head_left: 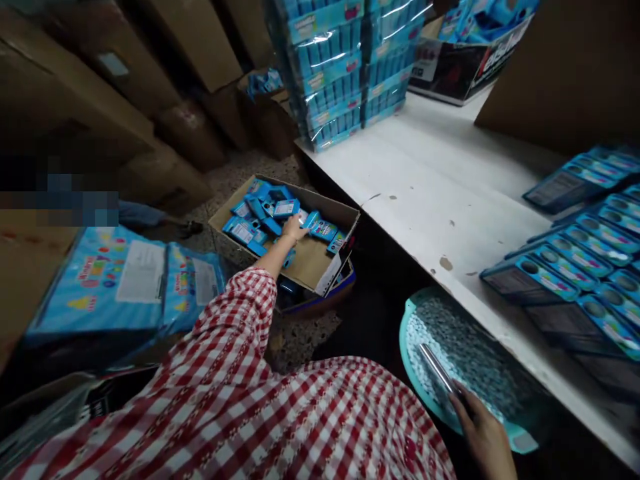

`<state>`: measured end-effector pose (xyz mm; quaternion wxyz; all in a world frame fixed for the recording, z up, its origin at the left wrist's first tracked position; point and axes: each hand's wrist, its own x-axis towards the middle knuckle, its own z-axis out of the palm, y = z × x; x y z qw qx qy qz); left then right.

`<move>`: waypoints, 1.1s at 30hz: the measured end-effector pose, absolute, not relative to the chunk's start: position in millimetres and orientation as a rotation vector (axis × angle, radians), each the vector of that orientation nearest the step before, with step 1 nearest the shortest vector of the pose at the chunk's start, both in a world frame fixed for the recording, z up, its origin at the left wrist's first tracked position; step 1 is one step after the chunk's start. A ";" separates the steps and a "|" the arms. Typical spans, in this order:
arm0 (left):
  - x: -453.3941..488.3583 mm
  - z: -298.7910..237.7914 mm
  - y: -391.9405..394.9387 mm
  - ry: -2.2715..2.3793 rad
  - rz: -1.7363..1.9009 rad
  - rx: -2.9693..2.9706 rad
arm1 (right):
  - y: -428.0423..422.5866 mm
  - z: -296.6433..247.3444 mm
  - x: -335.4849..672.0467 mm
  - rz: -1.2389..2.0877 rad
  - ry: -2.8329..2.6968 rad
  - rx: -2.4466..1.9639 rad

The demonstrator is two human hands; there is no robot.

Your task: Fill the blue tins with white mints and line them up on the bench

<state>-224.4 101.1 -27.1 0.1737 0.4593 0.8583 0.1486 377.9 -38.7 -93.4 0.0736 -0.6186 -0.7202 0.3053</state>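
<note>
My left hand [294, 229] reaches down into an open cardboard box [310, 267] of loose small blue boxes [243, 230]. Its fingers are closed at a small blue box [312, 221], partly hidden by the hand. At the lower right, my right hand [483, 427] is wrapped round a shiny metal tube-like tool [436, 367]. The tool's far end lies over a turquoise basin [407, 347] filled with small pale pellets [450, 340]. Part of the basin is in shadow under the table edge.
A white table [400, 173] runs along the right, with rows of blue boxes [565, 267] and wrapped blue stacks [330, 73] on it. A printed carton [450, 67] stands at its back. Large cardboard cartons [90, 100] and blue wrapped packs [115, 287] are on the left.
</note>
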 end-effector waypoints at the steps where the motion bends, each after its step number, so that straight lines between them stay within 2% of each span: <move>1: -224.4 -38.7 95.1 2.376 0.383 1.327 | -39.6 -91.1 376.0 0.911 -2.164 -1.872; 6: -190.3 -78.5 120.6 2.088 0.250 1.598 | -46.4 -78.6 372.9 0.881 -2.119 -1.933; 11: -159.4 -96.0 142.2 1.849 -0.180 1.810 | -63.2 -73.1 375.3 0.885 -2.054 -2.097; 17: -142.8 -98.4 131.0 1.874 -0.157 1.920 | -58.4 -75.4 360.7 0.924 -2.048 -2.032; 19: -142.2 -93.3 127.8 1.910 -0.081 1.867 | -50.4 -71.3 353.4 0.898 -2.059 -1.997; 25: -166.3 -48.9 106.6 2.070 0.461 1.425 | -46.6 -64.5 355.5 0.845 -2.038 -1.910; 29: -165.7 8.7 74.5 1.656 0.948 1.044 | -51.3 -78.3 367.9 0.864 -2.041 -1.873; 33: -116.8 48.9 35.6 1.376 0.910 0.984 | -45.1 -81.3 363.2 0.890 -2.075 -1.811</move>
